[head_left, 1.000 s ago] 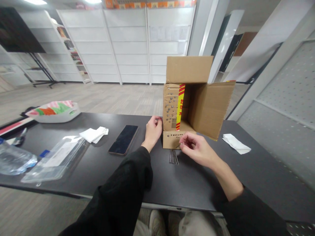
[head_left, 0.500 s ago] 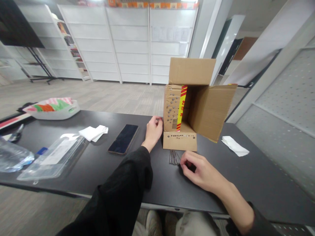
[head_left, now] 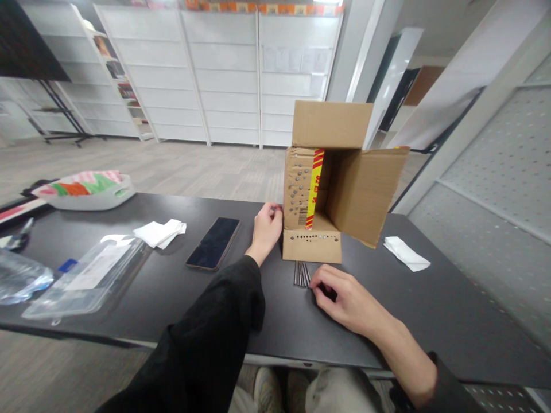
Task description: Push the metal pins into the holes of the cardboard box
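Observation:
My right hand rests on the table with thumb and index finger pinched at the lower end of the rightmost nail. Several long metal nails lie there side by side, pointing towards the box. An open cardboard box stands on its side, with its opening towards me. Grey nail heads dot its left front panel, and a row of small holes and heads crosses the lower flap. Beside the box's left edge, my left hand has curled fingers; whatever they may hold is hidden.
Left of my arm lie a phone, folded tissues, a clear plastic case and a clear plastic bottle. A white basket stands at the far left. Another tissue lies right of the box.
My right hand has moved slightly left, bringing the rightmost nail closer to the others. My left hand stays beside the box. The whole view has shifted a little.

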The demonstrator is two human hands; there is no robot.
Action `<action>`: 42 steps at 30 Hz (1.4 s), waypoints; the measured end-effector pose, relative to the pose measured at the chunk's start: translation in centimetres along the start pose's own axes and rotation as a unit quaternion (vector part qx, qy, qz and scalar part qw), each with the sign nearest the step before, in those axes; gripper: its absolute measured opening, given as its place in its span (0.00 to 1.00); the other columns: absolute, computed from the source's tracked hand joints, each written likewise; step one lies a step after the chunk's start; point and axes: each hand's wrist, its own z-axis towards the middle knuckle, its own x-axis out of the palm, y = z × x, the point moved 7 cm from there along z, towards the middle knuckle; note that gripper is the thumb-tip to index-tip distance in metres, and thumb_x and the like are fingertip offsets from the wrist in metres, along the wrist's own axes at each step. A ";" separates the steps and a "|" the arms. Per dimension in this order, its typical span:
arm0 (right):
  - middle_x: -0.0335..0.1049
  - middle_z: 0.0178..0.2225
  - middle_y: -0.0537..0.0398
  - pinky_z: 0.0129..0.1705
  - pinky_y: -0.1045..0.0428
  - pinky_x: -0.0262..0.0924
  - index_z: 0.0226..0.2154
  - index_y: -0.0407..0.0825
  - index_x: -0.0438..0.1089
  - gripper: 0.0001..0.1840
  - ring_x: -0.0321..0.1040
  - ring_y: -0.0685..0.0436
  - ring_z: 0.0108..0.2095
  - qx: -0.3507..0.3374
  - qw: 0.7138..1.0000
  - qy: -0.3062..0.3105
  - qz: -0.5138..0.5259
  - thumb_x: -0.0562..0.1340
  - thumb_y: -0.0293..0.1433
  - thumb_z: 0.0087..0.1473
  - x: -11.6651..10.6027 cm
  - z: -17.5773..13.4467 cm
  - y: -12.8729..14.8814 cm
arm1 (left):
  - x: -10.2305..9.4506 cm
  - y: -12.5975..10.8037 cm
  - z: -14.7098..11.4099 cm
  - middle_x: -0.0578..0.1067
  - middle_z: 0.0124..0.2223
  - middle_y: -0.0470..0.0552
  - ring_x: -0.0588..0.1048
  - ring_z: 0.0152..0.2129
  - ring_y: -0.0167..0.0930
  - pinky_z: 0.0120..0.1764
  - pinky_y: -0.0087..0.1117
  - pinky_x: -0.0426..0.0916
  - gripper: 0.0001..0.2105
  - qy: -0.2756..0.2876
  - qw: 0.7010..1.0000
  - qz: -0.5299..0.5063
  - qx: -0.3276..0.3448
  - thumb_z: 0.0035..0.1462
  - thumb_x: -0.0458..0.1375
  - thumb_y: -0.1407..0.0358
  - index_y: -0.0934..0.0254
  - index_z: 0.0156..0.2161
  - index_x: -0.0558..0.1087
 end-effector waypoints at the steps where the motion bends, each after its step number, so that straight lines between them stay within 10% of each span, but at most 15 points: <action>1: 0.66 0.32 0.56 0.36 0.53 0.57 0.34 0.50 0.66 0.08 0.63 0.48 0.33 0.000 1.000 -0.001 -0.001 0.55 0.22 0.53 0.0 0.0 0.0 | 0.0 0.0 0.0 0.74 0.25 0.46 0.70 0.21 0.26 0.26 0.25 0.59 0.08 -0.001 1.000 0.000 0.000 0.61 0.51 0.63 0.63 0.36 0.70; 25: 0.66 0.32 0.57 0.34 0.53 0.56 0.35 0.50 0.65 0.08 0.61 0.49 0.31 0.010 1.000 -0.008 -0.008 0.56 0.23 0.53 0.0 0.2 -0.1 | 0.1 0.1 0.0 0.73 0.24 0.46 0.69 0.20 0.26 0.26 0.25 0.60 0.07 -0.001 1.000 0.002 0.005 0.60 0.51 0.63 0.63 0.36 0.70; 42: 0.71 0.26 0.59 0.32 0.52 0.55 0.41 0.51 0.64 0.09 0.66 0.46 0.26 0.206 0.963 -0.173 -0.029 0.55 0.32 0.55 -2.9 2.0 -4.8 | 0.1 0.1 0.1 0.75 0.28 0.48 0.73 0.23 0.28 0.28 0.26 0.63 0.08 0.007 1.000 -0.013 0.000 0.60 0.51 0.62 0.63 0.37 0.70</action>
